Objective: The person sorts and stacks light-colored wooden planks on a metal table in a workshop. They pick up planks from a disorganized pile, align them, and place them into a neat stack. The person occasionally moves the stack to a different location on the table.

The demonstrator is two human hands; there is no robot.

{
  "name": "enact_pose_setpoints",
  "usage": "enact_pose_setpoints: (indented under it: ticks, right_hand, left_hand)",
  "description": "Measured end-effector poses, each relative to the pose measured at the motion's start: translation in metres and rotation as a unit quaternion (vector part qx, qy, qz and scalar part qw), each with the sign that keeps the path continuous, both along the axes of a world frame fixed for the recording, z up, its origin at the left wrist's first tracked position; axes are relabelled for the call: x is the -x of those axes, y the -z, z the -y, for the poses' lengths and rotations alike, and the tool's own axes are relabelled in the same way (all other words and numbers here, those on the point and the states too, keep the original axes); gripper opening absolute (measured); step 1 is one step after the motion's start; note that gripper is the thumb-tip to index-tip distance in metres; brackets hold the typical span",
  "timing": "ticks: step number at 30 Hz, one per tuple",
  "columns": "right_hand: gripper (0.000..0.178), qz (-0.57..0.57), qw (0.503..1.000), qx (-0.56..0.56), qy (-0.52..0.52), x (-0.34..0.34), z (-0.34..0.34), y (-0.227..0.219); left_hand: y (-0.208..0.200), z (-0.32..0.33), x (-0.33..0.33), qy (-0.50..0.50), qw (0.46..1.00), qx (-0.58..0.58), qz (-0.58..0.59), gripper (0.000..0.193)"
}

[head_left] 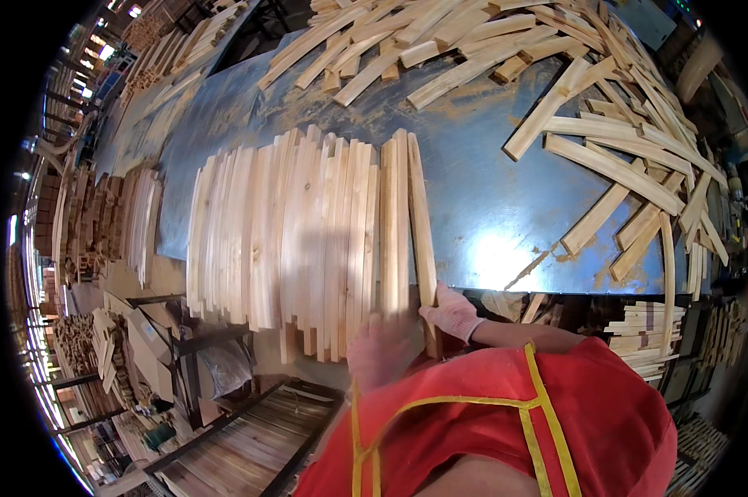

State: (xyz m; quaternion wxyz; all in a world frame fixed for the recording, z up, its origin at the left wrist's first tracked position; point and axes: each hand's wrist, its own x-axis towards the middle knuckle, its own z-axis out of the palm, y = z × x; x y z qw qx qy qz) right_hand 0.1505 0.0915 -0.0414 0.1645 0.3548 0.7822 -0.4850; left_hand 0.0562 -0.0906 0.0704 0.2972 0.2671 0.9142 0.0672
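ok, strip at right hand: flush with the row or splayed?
Splayed: a gap widens between the strip and the row toward the right hand.

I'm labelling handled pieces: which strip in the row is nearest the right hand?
The row's rightmost strip: the right hand is against its near part, and it slants away from its neighbour, leaving a wedge-shaped gap.

Pale tan slats (262, 215); brown-smeared blue-grey tabletop (465, 186); red garment (610, 406), yellow trim (539, 403).
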Motion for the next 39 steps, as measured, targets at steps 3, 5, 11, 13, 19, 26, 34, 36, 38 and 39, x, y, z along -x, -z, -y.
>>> enact_pose_setpoints:
  ticks: [3, 5, 11, 13, 19, 26, 34, 36, 38, 39]
  right_hand:
    - [0.087, -0.006, 0.996, 0.003, -0.092, 0.026, 0.013, -0.03]
    - [0.078, -0.036, 0.986, 0.007, -0.164, 0.041, 0.008, -0.037]
    - [0.053, -0.179, 0.981, 0.068, -0.036, 0.048, -0.111, -0.017]
    - [0.059, -0.166, 0.972, -0.093, 0.136, 0.036, -0.189, 0.0]
    - [0.067, -0.14, 0.842, -0.089, 0.514, 0.031, -0.397, 0.029]
    - [0.026, -0.291, 0.674, 0.156, 0.661, 0.107, -0.485, 0.034]
    - [0.018, -0.215, 0.914, -0.337, -0.075, 0.043, -0.373, 0.007]
    - [0.029, -0.195, 0.898, -0.311, -0.244, 0.037, -0.279, -0.027]
    - [0.054, -0.228, 0.969, 0.01, -0.095, 0.024, -0.204, -0.058]
    - [0.069, -0.235, 0.961, 0.149, -0.001, 0.018, -0.167, -0.072]
  left_hand:
    - [0.048, 0.008, 0.005, 0.001, 0.966, -0.167, -0.196, 0.065]
    - [0.053, -0.008, 0.021, 0.024, 0.964, -0.183, -0.193, 0.066]
    - [0.057, -0.07, 0.044, 0.071, 0.968, -0.136, -0.197, 0.071]
    - [0.084, -0.08, 0.053, 0.105, 0.954, -0.093, -0.267, 0.074]
    - [0.111, -0.098, 0.038, 0.247, 0.908, -0.035, -0.336, 0.059]
    - [0.092, -0.115, 0.052, 0.104, 0.94, -0.24, -0.218, 0.058]
    - [0.054, -0.129, 0.107, -0.422, 0.663, -0.436, 0.439, 0.04]
    - [0.065, -0.144, 0.099, -0.393, 0.675, -0.461, 0.422, 0.044]
    - [0.072, -0.174, 0.081, -0.318, 0.733, -0.447, 0.403, 0.048]
    - [0.066, -0.19, 0.065, -0.252, 0.78, -0.428, 0.382, 0.05]
